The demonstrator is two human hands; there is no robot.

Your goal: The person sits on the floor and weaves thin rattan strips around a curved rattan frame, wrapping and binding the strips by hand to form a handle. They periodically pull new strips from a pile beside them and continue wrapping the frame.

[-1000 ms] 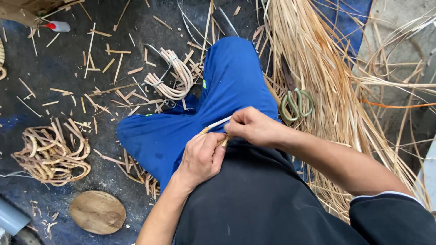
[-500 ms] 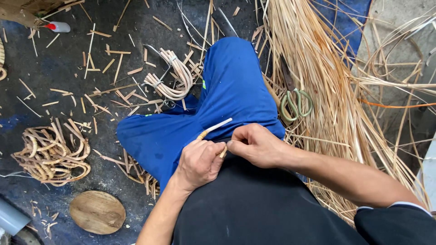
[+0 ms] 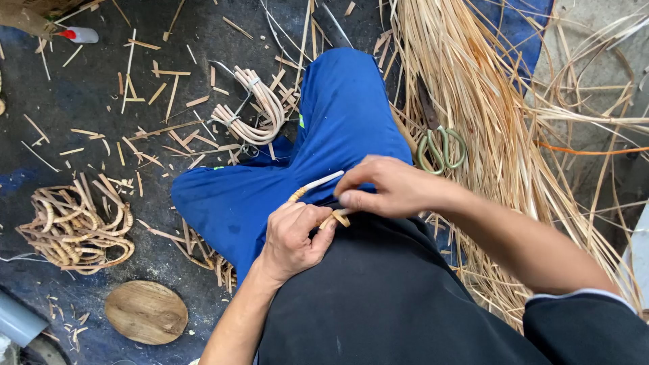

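Right hand [image 3: 389,189] shifted slightly lower against left hand [image 3: 294,236] since earlier frame; cane strip [image 3: 318,184] tip now pokes out between them. Both hands clamped on strip, over lap. Green scissors [image 3: 443,149] beyond right hand. Wooden disc [image 3: 145,312] left of left forearm.

Two hands [image 3: 294,236], one scissors [image 3: 443,149]

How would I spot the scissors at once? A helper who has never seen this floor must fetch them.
Start at the big heap of loose pale cane strips right of the blue trouser leg. At the heap's left edge, just beyond the right hand, lie the scissors. Their green loop handles set them apart from the straw-coloured strands around them.
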